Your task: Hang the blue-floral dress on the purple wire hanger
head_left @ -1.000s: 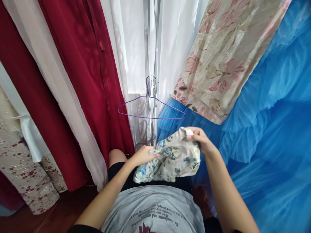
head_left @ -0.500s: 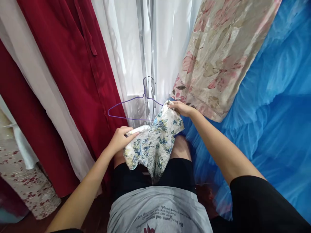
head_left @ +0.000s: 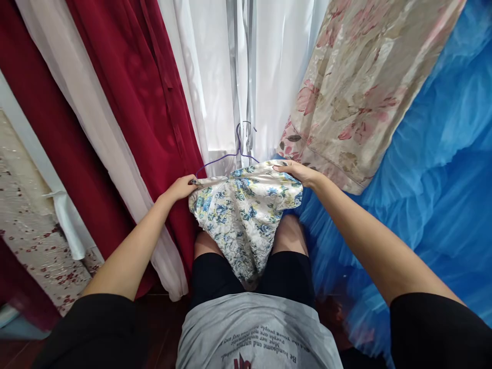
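A white floral top (head_left: 246, 215) with blue and yellow flowers is stretched sideways across my lap. My left hand (head_left: 180, 188) is closed on its left upper corner. At its right upper edge, my right hand (head_left: 298, 170) pinches the cloth with thumb on top. A thin purple hanger (head_left: 239, 149) shows its hook and sloping shoulders above the top's upper edge. Its lower bar is hidden by the cloth; I cannot tell whether both ends sit inside the garment.
Long dark red cloth (head_left: 154, 102) and pale pink cloth hang to the left. White cloth (head_left: 280, 66) with grey ribbons hangs straight ahead. On the right are a beige flowered garment (head_left: 357, 97) and ruffled blue tulle (head_left: 442, 215), close to my right arm.
My left hand has moved up and left, spreading the bunched top wider. The hanger's left end and lower bar, visible before, are now covered. The view has shifted slightly left.
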